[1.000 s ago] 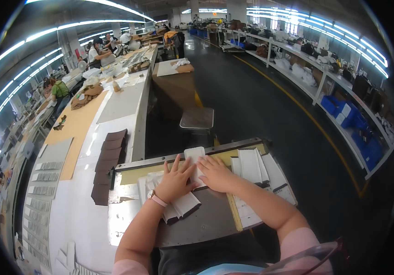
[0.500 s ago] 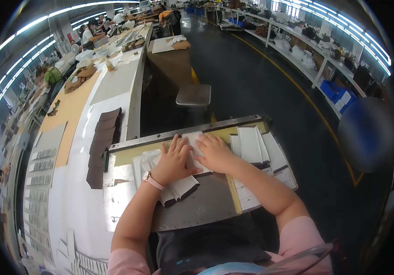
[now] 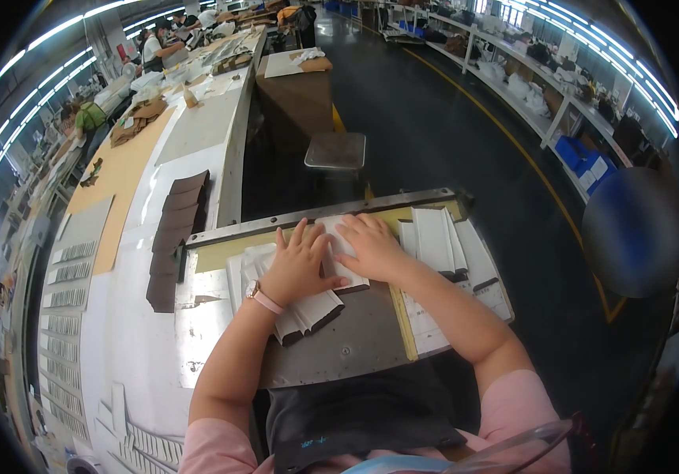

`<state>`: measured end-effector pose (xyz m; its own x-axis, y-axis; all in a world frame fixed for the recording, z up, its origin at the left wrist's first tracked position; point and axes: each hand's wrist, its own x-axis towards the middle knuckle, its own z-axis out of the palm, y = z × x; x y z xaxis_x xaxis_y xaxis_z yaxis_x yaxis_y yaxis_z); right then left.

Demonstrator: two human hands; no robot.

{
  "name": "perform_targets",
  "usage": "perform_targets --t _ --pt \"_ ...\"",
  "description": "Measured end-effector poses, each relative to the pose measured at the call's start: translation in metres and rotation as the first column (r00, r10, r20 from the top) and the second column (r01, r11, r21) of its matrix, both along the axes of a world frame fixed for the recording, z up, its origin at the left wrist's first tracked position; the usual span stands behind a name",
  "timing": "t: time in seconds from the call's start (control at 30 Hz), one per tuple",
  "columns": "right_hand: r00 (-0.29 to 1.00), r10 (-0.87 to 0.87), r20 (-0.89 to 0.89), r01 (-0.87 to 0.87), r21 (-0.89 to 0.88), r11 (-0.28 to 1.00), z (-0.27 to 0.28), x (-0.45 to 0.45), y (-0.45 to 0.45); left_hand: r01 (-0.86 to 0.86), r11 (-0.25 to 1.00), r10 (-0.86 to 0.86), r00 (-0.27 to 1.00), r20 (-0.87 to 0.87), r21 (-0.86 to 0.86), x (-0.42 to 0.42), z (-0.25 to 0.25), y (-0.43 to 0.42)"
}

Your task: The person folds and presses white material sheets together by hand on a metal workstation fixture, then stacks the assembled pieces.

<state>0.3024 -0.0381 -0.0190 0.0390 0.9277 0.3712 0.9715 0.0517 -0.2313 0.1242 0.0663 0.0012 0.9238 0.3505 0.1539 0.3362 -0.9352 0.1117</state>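
My left hand [image 3: 300, 265], with a pink-banded watch at the wrist, lies with fingers spread over white-faced, dark-edged flat pieces. My right hand [image 3: 371, 249] rests palm down beside it, fingers stretched out. Both press on a white piece [image 3: 357, 279] with a dark lower edge; much of it is covered by my hands. More such pieces [image 3: 308, 313] fan out below my left wrist, overlapping. To the right of my right hand lies another overlapping group of white pieces [image 3: 436, 241]. Everything sits on a work board with a metal plate [image 3: 339, 347].
A metal bar [image 3: 308, 216] edges the board's far side. Dark brown overlapping pieces [image 3: 180, 229] lie on the long table at left. Beyond the board are a stool [image 3: 336, 150] and a brown box [image 3: 296, 103]. Shelves with blue bins [image 3: 584, 162] line the right aisle. People work far left.
The view has shifted slightly. My hands stay flat on the white piece, nearly unchanged in posture.
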Motion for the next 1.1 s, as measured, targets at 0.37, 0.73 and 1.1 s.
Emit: perform_targets --t 0.37,0.73,1.1 --pt "1.0 -0.006 0.009 0.006 0.013 1.0 -0.001 -0.002 0.001 -0.009 0.999 0.009 1.0 -0.008 -0.037 0.0 0.0 0.002" --pt "0.999 -0.039 -0.02 0.038 -0.038 0.999 0.007 -0.013 -0.003 0.004 1.0 -0.005 0.998 0.06 0.006 -0.002 0.001 -0.003" --pt "0.994 -0.085 -0.07 0.083 -0.025 0.996 0.011 -0.016 -0.008 0.057 0.997 -0.064 0.986 0.152 0.051 -0.003 0.007 -0.008"
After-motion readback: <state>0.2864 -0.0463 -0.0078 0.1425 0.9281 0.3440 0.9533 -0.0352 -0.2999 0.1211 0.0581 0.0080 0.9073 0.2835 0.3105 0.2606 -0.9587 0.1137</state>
